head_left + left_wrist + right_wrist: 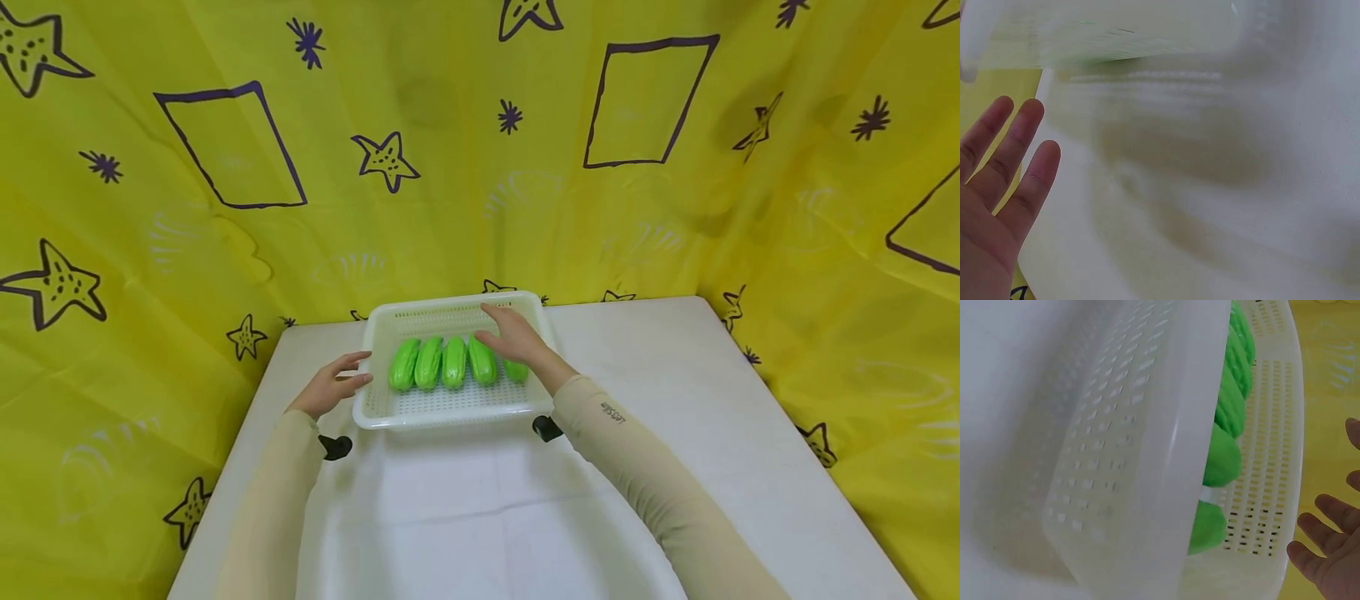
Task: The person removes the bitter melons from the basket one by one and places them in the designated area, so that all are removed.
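A white plastic basket (450,417) with perforated walls stands on the table toward the back. Several bright green, elongated, vegetable-like pieces (453,363) lie side by side in a row inside it; the right wrist view shows ridged, bumpy surfaces on some. Beside the basket's left rim is my left hand (330,387), its fingers spread and holding nothing; the left wrist view shows a gap between the fingertips (1044,153) and the basket. My right hand (516,335) hovers over the basket's right part, fingers extended and empty, partly hiding the rightmost green pieces.
The white table (637,375) has a yellow patterned curtain (465,225) behind it and along both sides. Small black objects (547,428) show beside each forearm, near the basket's front corners.
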The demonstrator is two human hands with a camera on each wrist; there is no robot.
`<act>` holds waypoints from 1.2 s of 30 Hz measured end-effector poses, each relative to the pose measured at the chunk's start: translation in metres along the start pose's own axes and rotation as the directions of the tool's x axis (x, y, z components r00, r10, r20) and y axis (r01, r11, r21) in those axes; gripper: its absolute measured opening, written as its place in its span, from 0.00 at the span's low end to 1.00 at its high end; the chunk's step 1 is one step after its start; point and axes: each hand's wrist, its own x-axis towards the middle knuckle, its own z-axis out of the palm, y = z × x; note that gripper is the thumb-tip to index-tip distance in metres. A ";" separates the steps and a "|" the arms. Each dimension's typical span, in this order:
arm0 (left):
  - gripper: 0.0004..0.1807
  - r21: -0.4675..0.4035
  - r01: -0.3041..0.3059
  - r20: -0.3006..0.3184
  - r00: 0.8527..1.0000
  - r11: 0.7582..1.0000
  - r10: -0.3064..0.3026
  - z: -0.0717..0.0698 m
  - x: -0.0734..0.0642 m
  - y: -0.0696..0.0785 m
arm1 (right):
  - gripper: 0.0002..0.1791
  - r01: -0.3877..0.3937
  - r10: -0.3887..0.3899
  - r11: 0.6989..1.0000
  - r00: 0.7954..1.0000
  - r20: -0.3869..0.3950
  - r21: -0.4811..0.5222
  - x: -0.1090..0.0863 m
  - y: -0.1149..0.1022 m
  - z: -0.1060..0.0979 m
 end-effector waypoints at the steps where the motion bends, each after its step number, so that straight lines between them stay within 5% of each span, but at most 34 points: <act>1: 0.34 -0.003 0.004 0.001 1.000 1.000 -0.004 0.000 -0.001 0.001 | 0.34 0.004 -0.004 1.000 1.000 0.001 0.001 0.002 -0.003 0.002; 16: 0.35 -0.043 0.026 -0.010 1.000 0.999 -0.026 0.001 0.001 -0.002 | 0.34 0.019 -0.019 0.999 1.000 0.016 0.042 0.012 -0.024 0.026; 36: 0.35 -0.038 0.046 0.029 0.999 0.998 -0.045 -0.003 -0.002 0.000 | 0.32 -0.091 0.094 0.994 0.994 -0.051 0.066 -0.001 0.004 0.017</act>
